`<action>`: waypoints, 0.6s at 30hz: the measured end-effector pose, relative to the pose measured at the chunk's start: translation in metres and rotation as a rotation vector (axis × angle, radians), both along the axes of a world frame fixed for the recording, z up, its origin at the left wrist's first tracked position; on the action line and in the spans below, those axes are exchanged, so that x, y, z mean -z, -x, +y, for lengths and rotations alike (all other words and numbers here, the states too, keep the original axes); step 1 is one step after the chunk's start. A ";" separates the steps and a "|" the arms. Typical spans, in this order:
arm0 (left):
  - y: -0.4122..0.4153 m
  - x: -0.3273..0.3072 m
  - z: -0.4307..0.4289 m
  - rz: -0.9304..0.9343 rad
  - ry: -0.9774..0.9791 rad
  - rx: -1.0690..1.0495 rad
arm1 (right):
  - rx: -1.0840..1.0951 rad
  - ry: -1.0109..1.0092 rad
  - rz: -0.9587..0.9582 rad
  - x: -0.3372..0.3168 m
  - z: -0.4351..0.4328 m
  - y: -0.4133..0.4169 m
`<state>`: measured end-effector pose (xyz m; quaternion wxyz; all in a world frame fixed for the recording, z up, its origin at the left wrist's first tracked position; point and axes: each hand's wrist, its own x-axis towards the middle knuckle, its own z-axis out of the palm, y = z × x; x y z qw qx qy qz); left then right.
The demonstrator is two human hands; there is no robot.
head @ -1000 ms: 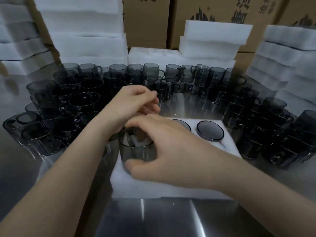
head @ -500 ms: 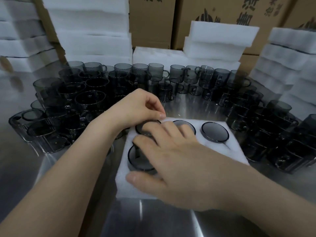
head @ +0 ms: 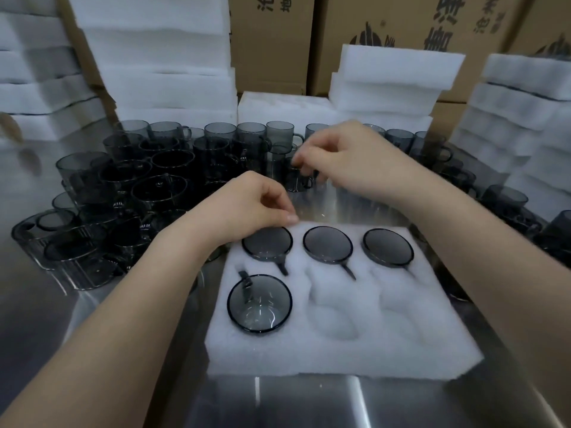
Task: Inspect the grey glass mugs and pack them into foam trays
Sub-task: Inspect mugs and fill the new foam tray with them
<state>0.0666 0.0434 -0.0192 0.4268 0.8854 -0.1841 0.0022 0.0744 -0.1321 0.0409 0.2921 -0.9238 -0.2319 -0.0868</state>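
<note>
Head view: your right hand [head: 349,159] pinches a grey mug [head: 298,180] at its rim just beyond the foam tray [head: 340,356], left hand [head: 247,208] curled at the tray's far-left corner, grip undeterminable; glass likely light, slick, brittle, so take the handle or body.
</note>
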 end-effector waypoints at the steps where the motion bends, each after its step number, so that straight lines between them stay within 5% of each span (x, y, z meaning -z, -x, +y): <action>1: 0.001 0.000 -0.001 0.002 -0.013 0.006 | 0.043 0.111 -0.002 0.003 0.000 -0.023; 5: 0.007 -0.003 -0.003 0.031 -0.065 0.040 | 0.122 0.464 0.161 0.031 0.004 -0.092; 8: 0.007 -0.002 -0.004 0.022 -0.086 0.018 | 0.147 0.502 0.181 0.050 0.004 -0.113; 13: 0.008 0.000 -0.008 0.031 -0.055 -0.019 | 0.158 0.298 0.100 0.055 -0.001 -0.110; 18: 0.004 0.005 -0.016 -0.091 -0.039 -0.158 | 0.149 -0.167 0.250 0.040 -0.012 -0.074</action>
